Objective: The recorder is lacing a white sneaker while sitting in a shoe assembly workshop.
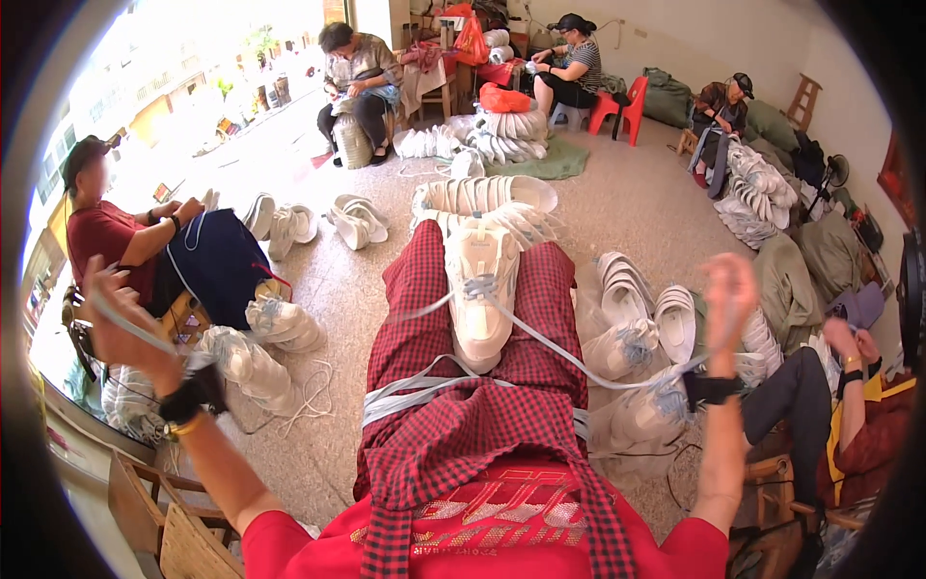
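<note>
A white sneaker [482,265] is propped between my thighs, toe towards me, with a grey shoelace [569,363] crossed at its top eyelets. Both lace ends stretch out sideways. Far out on the left, my left hand [125,318] is raised and closed round one end. On the right, my right hand [730,301] is up at a similar height with the other end in its fingers. Both hands are somewhat blurred. More grey laces [415,394] lie across my lap on a red-and-black checked apron [434,444].
Beaded-together rows of white shoes [482,193] lie beyond my knees. Bagged shoes stand by my left [253,372] and right [641,420] sides. Co-workers sit close on the left [116,227] and right [868,425]; others work farther back. A wooden chair [183,521] is at lower left.
</note>
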{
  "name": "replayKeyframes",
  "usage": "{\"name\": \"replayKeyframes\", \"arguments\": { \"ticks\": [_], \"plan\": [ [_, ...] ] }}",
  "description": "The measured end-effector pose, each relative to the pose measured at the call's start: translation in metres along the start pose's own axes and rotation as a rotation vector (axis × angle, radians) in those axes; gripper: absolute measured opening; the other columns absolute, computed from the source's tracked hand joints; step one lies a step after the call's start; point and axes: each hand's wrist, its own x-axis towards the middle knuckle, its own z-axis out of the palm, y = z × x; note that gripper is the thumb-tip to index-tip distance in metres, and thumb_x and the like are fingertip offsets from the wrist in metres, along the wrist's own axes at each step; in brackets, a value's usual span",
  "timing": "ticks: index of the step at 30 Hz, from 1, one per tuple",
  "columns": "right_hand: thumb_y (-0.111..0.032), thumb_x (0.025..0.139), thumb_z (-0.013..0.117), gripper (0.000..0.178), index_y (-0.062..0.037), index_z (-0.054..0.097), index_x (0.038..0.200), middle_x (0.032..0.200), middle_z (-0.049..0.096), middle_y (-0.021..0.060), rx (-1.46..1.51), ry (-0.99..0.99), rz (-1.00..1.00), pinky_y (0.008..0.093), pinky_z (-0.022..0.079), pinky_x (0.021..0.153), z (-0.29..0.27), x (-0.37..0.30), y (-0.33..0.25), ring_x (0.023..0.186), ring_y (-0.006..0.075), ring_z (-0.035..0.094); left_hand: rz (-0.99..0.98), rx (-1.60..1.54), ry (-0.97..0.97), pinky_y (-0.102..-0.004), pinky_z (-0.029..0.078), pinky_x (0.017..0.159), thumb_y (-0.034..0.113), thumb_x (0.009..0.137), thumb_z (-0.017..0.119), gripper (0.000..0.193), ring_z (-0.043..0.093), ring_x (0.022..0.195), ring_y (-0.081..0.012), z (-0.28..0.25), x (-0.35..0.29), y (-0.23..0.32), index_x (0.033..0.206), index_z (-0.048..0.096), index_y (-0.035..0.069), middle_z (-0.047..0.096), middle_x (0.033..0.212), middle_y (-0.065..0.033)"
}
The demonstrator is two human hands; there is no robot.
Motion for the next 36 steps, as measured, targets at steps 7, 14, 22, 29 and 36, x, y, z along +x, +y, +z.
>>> {"name": "replayKeyframes", "arguments": {
  "ticks": [7,14,22,29,36],
  "plan": [
    [-0.011,0.09,0.066,0.011,-0.0013,0.068,0.093,0.083,0.069,0.0032,0.336,-0.548,0.22,0.0245,0.05,0.067,0.173,-0.039,0.005,0.074,0.0082,0.061,-0.343,-0.972,-0.881,-0.0193,0.048,0.054,0.001,0.093,0.055,0.022,0.063,0.075,-0.0095,0.117,-0.164,0.119,0.109,0.07,0.001,0.068,0.097,-0.0076],
    [-0.003,0.084,0.068,0.007,0.0004,0.063,0.088,0.093,0.071,0.0101,0.17,-0.882,-0.204,0.0297,0.051,0.067,0.243,-0.028,-0.017,0.074,0.0179,0.064,-0.572,-1.107,-1.585,-0.021,0.05,0.058,0.022,0.096,0.06,0.028,0.065,0.077,-0.0082,0.189,-0.227,0.164,0.109,0.066,-0.002,0.068,0.094,-0.006],
    [0.005,0.076,0.061,0.009,0.0001,0.059,0.084,0.11,0.068,0.0155,0.052,-0.96,-0.463,0.0367,0.05,0.085,0.251,-0.049,-0.005,0.104,0.0322,0.059,-0.148,-0.836,-0.899,-0.0453,0.048,0.062,0.003,0.093,0.047,0.013,0.062,0.07,-0.0434,0.21,-0.265,0.193,0.101,0.057,0.006,0.06,0.074,-0.0236],
    [0.002,0.077,0.063,0.009,-0.0005,0.058,0.083,0.081,0.06,0.0117,0.023,-0.956,-0.511,0.0398,0.049,0.078,0.255,-0.048,0.006,0.09,0.0311,0.057,0.132,-0.803,-0.856,-0.0461,0.049,0.058,0.0,0.089,0.05,0.016,0.064,0.07,-0.0395,0.204,-0.239,0.216,0.1,0.058,0.008,0.064,0.077,-0.0189],
    [-0.006,0.086,0.068,0.011,0.0015,0.06,0.09,0.087,0.067,0.0083,0.348,-0.838,0.005,0.0331,0.053,0.07,0.243,-0.043,0.003,0.076,0.0171,0.062,-0.159,-0.686,-0.902,-0.0502,0.048,0.067,0.006,0.092,0.048,0.012,0.063,0.08,-0.0435,0.222,-0.276,0.212,0.096,0.059,0.005,0.063,0.08,-0.0235]
  ]
}}
